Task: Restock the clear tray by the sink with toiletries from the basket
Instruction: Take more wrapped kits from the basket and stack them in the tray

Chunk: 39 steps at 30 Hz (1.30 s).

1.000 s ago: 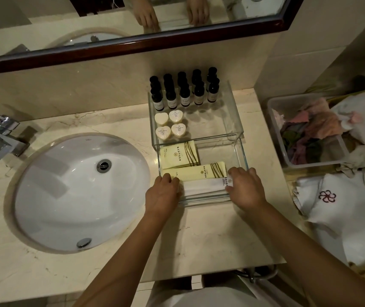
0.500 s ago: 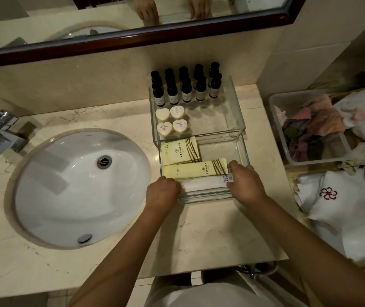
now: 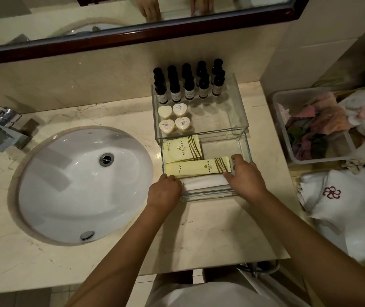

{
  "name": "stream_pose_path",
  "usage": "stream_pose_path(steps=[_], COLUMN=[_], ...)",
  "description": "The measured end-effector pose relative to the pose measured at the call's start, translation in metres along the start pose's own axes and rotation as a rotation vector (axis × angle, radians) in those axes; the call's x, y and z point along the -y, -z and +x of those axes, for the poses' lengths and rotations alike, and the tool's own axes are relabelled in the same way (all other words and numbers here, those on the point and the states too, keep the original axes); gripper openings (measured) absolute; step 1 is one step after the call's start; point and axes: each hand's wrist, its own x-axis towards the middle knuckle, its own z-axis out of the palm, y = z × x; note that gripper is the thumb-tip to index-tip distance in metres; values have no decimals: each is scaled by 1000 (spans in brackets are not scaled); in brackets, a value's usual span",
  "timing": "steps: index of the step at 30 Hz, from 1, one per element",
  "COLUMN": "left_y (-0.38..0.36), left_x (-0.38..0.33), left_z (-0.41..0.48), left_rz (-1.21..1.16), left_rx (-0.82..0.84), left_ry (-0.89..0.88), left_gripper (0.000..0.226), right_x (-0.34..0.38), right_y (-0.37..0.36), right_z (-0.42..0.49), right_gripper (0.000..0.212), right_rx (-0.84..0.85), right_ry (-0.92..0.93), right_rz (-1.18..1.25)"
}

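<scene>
The clear tray (image 3: 206,196) stands right of the sink, with a second clear section (image 3: 241,107) behind it. In the front section lie a square yellow packet (image 3: 182,148), a long yellow packet (image 3: 197,167) and white packets (image 3: 203,182) along the near wall. My left hand (image 3: 163,192) is curled on the left end of the white packets. My right hand (image 3: 247,177) holds their right end, its fingertips beside the long yellow packet's end. The back section holds heart-shaped soaps (image 3: 175,118) and several dark bottles (image 3: 189,86).
The oval sink (image 3: 66,185) with its tap (image 3: 2,134) fills the left of the marble counter. Off the counter's right edge stand a plastic bin (image 3: 282,129) of coloured cloths and white linen with a flower logo (image 3: 332,192). A mirror runs along the wall.
My right hand has slid a little farther into the tray, so its fingers now reach the long yellow packet's end. My left hand has stayed at the white packets' left end.
</scene>
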Motion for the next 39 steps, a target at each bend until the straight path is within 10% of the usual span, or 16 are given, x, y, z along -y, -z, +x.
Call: stream_pose_path(steps=[12,39], left_y=[11,10], left_x=[3,-5], left_z=[4,0], left_rz=[-10,-2], left_rx=[-304,-269], left_ry=[2,62], left_gripper=[37,34], right_x=[1,1], right_y=[-4,9], right_z=[17,19], right_gripper=[64,72], right_rx=[62,177], right_ry=[71,146], right_rz=[-148,-283])
